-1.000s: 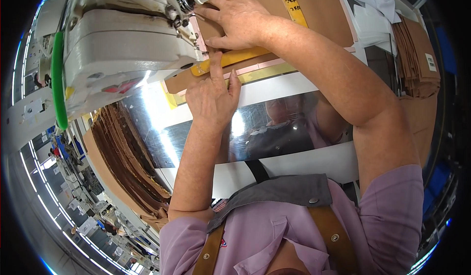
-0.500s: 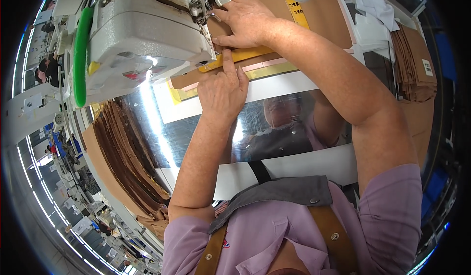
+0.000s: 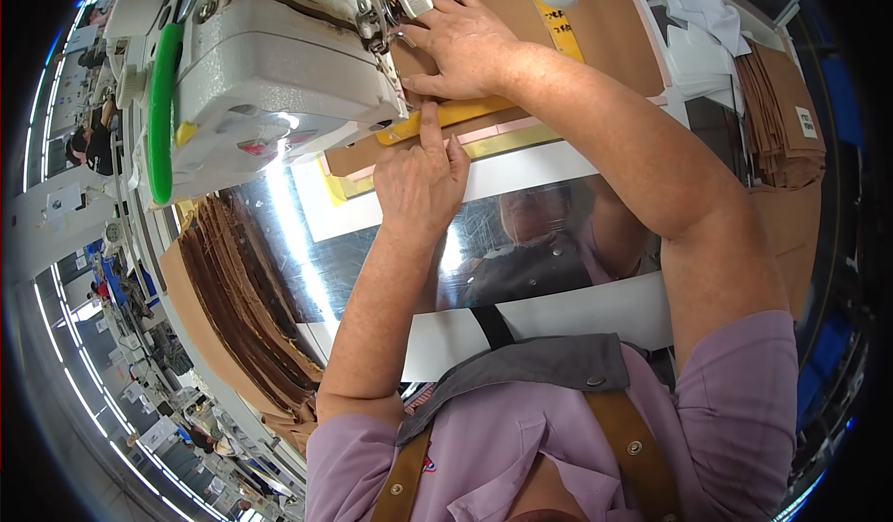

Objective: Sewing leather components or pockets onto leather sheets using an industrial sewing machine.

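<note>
My right hand [image 3: 462, 49] lies on a brown panel [image 3: 619, 43] beside the needle area of a white sewing machine [image 3: 279, 66]. Its fingers are spread, and the thumb reaches toward the machine's needle end. My left hand [image 3: 417, 185] is just nearer to me, index finger stretched out to a yellow strip [image 3: 474, 111] by the presser foot. The thumb stands apart and the other fingers are partly curled. Yellow strips with handwritten marks frame the panel, with pinkish edging along them. The needle's tip and the spot under it are hidden.
Stacked brown pieces [image 3: 237, 289] stand at the left, and more folded brown pieces [image 3: 781, 117] at the right. White cloth [image 3: 702, 6] lies at the back right. A shiny metal plate [image 3: 391, 266] fronts the work. A green bar [image 3: 163, 113] runs along the machine.
The whole view has shifted slightly. Both hands stay in nearly the same places on the work beside the machine.
</note>
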A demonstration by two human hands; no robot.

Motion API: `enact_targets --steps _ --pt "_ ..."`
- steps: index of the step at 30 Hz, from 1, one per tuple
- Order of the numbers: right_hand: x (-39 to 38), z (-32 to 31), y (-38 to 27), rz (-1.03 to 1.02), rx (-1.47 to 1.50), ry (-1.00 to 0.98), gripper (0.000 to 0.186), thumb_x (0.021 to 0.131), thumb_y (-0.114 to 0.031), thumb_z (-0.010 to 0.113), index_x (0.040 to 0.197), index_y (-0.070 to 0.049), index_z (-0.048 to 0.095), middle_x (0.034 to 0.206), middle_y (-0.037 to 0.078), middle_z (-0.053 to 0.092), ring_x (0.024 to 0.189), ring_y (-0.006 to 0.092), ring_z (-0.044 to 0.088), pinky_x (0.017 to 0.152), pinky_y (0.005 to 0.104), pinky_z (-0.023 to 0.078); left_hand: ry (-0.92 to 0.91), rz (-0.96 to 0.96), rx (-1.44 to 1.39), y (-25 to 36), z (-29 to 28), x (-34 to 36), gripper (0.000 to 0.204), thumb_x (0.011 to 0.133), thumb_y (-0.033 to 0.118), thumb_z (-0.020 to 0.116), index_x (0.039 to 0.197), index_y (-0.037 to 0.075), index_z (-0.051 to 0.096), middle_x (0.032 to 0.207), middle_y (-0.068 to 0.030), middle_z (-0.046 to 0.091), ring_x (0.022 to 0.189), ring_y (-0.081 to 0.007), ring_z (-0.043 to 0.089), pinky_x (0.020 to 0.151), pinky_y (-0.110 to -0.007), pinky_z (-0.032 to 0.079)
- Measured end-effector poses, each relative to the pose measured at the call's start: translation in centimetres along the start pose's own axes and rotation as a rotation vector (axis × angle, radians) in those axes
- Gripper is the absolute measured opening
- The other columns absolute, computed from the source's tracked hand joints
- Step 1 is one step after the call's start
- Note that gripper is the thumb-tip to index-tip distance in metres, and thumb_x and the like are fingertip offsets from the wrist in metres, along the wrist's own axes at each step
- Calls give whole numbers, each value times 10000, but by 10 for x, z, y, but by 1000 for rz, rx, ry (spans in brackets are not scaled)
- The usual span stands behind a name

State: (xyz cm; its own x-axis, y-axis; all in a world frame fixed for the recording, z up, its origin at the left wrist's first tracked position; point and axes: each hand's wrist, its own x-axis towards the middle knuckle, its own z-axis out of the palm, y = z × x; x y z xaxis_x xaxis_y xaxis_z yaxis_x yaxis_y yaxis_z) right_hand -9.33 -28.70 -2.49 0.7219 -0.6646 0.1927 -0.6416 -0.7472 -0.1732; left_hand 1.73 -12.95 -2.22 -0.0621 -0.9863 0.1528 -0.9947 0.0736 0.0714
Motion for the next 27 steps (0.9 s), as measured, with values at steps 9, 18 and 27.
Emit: enact_targets --steps 9,18,27 --pt "-13 2 0 -47 -22 -15 652 950 -564 565 1471 -170 562 1465 46 536 1396 219 451 1197 436 287 61 33 -76 2 -6 -22 493 927 247 664 1356 18 579 643 -138 665 584 -308 675 597 -426 535" --pt "-36 1 -8 -86 20 36 565 1010 -504 514 1458 -165 576 1433 37 552 1365 206 464 1156 424 323 -66 -17 -71 -4 -28 -44 540 912 330 714 1362 61 590 584 -117 649 510 -302 647 595 -392 511" --pt "-59 1 -16 -135 137 102 527 969 -359 592 1419 -84 582 1381 70 611 1312 222 514 1142 412 339 -45 44 -158 3 -31 -67 607 895 305 745 1372 -15 548 565 -90 623 480 -273 632 595 -377 518"
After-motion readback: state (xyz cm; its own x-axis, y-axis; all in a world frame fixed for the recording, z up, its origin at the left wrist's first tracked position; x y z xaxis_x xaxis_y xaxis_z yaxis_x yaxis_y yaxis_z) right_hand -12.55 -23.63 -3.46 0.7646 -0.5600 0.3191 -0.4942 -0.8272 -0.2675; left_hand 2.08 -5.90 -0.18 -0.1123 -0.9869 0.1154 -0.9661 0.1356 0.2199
